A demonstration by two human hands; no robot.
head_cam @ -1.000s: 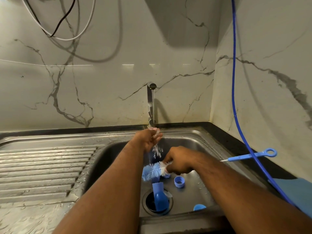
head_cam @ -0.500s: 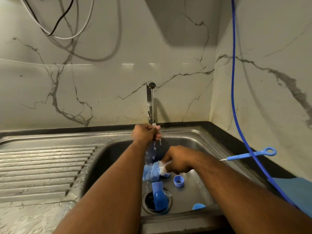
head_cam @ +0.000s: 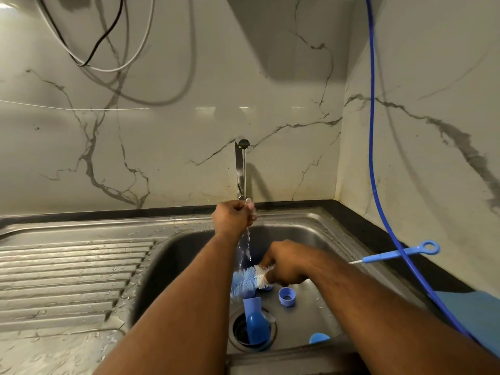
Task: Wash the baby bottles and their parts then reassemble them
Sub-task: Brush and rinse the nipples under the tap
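Since the earlier frames, the left hand [head_cam: 234,216] had risen from below the spout to the foot of the tap [head_cam: 240,169]; the right hand [head_cam: 286,266] had barely shifted.

Left fingers were curled tight in a fist at the tap's base, with water [head_cam: 246,244] falling from beneath them. Whether they gripped the lever, a small clear part or nothing could not be told. The left forearm was stretched forward over the sink [head_cam: 311,220], wrist straight.

The right hand was low in the basin, knuckles up, fingers wrapped round the bottle brush [head_cam: 250,281] just behind its bristles, head pointing left under the stream.

Bottle parts lay on the basin floor: a blue collar ring [head_cam: 286,296] just beside the right hand, a blue cap [head_cam: 255,324] across the drain, and another blue piece [head_cam: 319,338] near the front wall. No bottle body was identified.

Assessment: these parts are likely light, rigid plastic, wet and so slippery. The ring is best pinched across its outer wall, the cap by its wide open end. The bristles look soft.

A thin brush [head_cam: 400,254] lay on the right counter.
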